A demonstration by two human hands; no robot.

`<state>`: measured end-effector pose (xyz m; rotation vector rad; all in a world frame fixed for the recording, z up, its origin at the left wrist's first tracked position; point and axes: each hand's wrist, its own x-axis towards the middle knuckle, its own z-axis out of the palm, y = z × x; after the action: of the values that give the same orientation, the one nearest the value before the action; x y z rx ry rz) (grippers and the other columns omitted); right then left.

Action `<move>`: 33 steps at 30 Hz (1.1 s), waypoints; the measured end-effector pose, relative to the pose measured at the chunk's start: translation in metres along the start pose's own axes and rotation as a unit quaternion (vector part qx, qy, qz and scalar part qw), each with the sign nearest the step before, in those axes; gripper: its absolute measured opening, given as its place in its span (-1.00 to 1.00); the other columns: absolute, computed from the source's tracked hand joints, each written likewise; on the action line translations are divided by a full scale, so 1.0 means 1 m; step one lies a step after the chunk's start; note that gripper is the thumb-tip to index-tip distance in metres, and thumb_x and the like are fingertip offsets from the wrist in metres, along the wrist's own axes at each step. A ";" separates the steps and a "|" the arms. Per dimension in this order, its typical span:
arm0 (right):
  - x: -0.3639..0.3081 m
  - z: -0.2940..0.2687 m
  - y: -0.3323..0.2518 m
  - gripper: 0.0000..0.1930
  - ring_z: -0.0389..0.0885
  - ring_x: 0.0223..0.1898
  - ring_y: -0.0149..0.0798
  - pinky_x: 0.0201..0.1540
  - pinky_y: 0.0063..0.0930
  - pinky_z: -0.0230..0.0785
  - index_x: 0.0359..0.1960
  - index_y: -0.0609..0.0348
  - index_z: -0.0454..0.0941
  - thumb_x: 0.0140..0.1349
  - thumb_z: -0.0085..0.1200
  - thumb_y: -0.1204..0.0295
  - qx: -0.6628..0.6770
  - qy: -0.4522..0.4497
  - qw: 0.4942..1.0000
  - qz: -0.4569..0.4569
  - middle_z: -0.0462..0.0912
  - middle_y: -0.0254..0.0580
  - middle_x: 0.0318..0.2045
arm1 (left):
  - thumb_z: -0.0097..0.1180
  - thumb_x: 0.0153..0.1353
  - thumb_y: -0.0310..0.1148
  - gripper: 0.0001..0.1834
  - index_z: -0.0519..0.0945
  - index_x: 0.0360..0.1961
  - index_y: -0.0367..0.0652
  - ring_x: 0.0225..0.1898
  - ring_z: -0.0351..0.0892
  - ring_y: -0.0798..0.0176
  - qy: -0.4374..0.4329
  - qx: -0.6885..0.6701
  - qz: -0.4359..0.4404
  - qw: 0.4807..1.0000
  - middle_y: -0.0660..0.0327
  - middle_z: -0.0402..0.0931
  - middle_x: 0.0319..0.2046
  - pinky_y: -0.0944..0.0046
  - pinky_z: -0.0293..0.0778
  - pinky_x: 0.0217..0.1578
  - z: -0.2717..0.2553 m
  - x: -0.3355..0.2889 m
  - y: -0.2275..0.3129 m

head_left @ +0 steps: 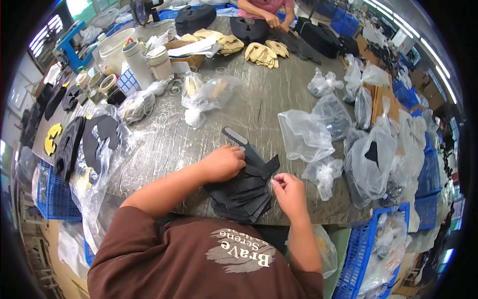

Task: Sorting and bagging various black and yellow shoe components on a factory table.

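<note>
Resting over the far end of a pile of black pcs [243, 197], the left hand [224, 163] has its fingers curled down, knuckles up. Can't tell if it's gripping anything b/c the fingertips are hidden, fyi. The right hand [290, 193] is just off the pile's right edge w/ thumb + index nearly together; tbh can't tell if there's anything pinched btwn them. The pile itself is on the bench [251, 112], at the near side, right in front of the brown T-shirt [184, 254] the person's wearing, pcs overlapping & fanned out toward the shirt. A grey-faced strip [235, 135] sticks out past the left hand, angled to the upper left.

Rest of the bench is pretty busy. Farther back there's a clear bag [219, 97] w/ tan bits in it. Right side has a bunch of clear plastic bags [304, 135], the closest near the right hand. Left side: dark cut shapes [69, 147] + a yellow cutout [52, 138]. Back left, a tall white canister [137, 66] next to a white tub [159, 64]. Far side, a co-worker in a pink top [274, 5] has hands on dark material, tan pcs [261, 56] nearby. Blue crate [354, 249] w/ bags, bottom right.
</note>
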<state>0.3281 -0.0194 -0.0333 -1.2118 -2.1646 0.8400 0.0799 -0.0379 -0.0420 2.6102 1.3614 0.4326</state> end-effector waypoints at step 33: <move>-0.030 0.020 -0.044 -0.12 0.02 0.30 0.11 0.26 0.10 -0.12 0.17 -0.16 0.29 -0.38 0.38 0.33 -0.229 -0.239 0.909 -0.254 0.11 0.03 0.26 | 0.44 -0.34 -0.15 -0.06 0.31 0.14 -0.23 0.18 0.17 -0.05 -0.019 0.003 -0.191 0.981 0.03 0.33 0.05 -0.07 0.15 0.14 -0.014 0.005 -0.047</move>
<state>0.3043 -0.0687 -0.0188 -0.5834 -3.0149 0.4343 0.0415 -0.0065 -0.0414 2.2682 1.7960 0.3167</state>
